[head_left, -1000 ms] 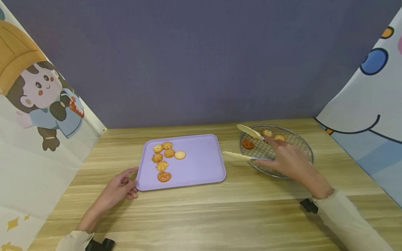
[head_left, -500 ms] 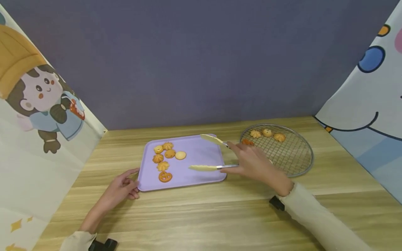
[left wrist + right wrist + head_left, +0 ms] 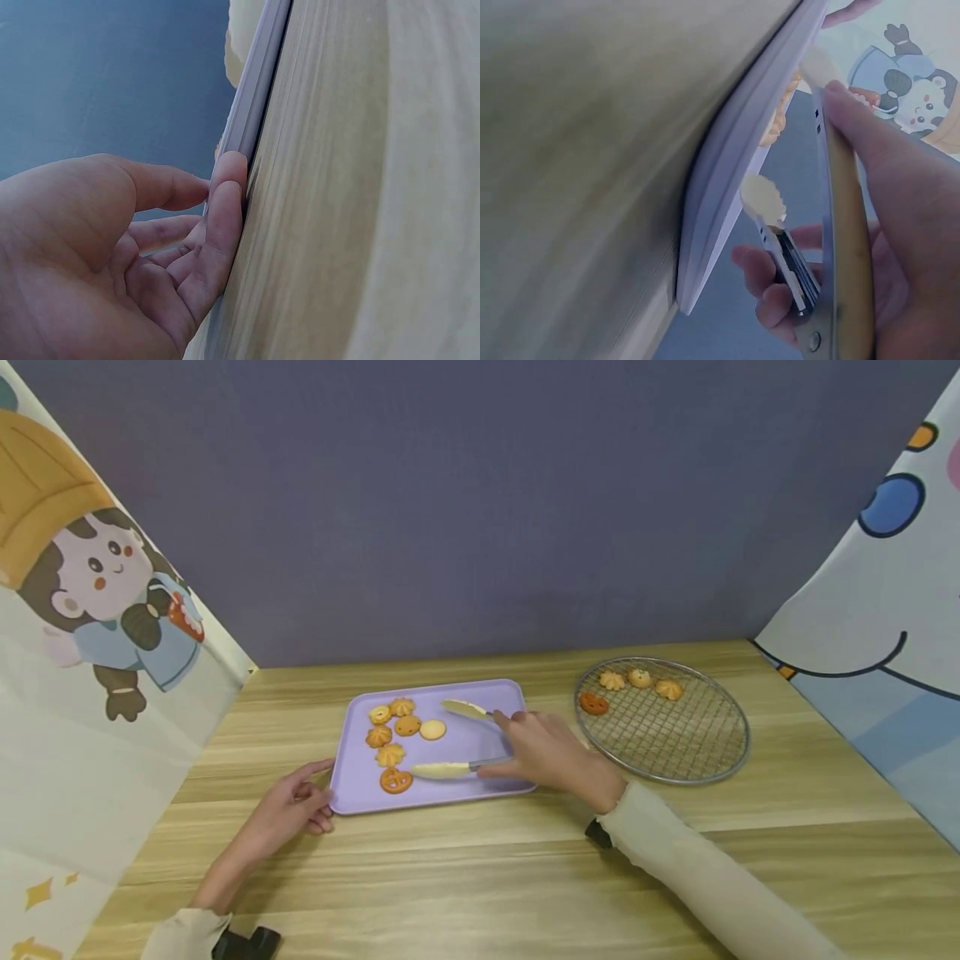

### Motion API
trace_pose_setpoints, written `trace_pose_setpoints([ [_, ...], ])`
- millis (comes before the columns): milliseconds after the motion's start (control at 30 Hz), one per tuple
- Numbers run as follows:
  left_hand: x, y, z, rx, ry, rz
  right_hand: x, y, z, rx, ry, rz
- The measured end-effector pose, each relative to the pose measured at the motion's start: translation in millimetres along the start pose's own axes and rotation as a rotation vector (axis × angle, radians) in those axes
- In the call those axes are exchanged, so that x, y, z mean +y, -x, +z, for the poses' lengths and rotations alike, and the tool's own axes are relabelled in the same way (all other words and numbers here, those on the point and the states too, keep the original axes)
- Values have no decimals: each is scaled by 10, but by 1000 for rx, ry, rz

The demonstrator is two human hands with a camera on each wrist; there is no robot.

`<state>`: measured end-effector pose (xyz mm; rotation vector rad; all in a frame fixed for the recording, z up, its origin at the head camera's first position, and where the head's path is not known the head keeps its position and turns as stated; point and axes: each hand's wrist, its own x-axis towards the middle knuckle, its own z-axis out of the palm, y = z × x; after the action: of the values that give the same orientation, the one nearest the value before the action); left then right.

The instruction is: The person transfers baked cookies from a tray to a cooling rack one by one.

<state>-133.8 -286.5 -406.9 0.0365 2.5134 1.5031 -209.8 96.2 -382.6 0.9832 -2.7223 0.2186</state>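
My left hand [image 3: 288, 806] holds the lilac tray [image 3: 465, 745] at its front left corner, thumb and fingers at the rim. In the left wrist view its fingertips lie along the tray's edge, the other fingers curled. With my right hand [image 3: 551, 756] I grip metal tongs [image 3: 442, 770] with cream scalloped tips, arms spread apart over the tray and nothing between them. The nearer tip is right beside a pretzel-shaped biscuit [image 3: 395, 780]; the farther tip is behind a pale round biscuit [image 3: 432, 730]. Several more biscuits [image 3: 390, 755] lie on the tray's left half.
A round wire rack [image 3: 675, 739] stands right of the tray, bearing a darker pretzel biscuit [image 3: 593, 703] and several others [image 3: 669, 690] near its back rim. Behind the wooden table [image 3: 465, 868] rises a dark wall [image 3: 480, 518]; printed cartoon panels flank both sides.
My right hand has carried the spread tongs leftward from over the rack to over the tray. The left hand has stayed at the tray's corner.
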Motion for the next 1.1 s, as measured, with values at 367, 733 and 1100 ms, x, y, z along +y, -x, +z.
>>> trace_pose_setpoints([
  [367, 23, 3, 16, -4, 0, 10, -9, -224, 86, -111, -192, 85],
  [733, 23, -10, 18, -2, 1, 13, 13, -241, 80, -144, -237, 86],
  [1100, 19, 14, 11, -5, 7, 7, 37, -230, 68, -120, -240, 75],
])
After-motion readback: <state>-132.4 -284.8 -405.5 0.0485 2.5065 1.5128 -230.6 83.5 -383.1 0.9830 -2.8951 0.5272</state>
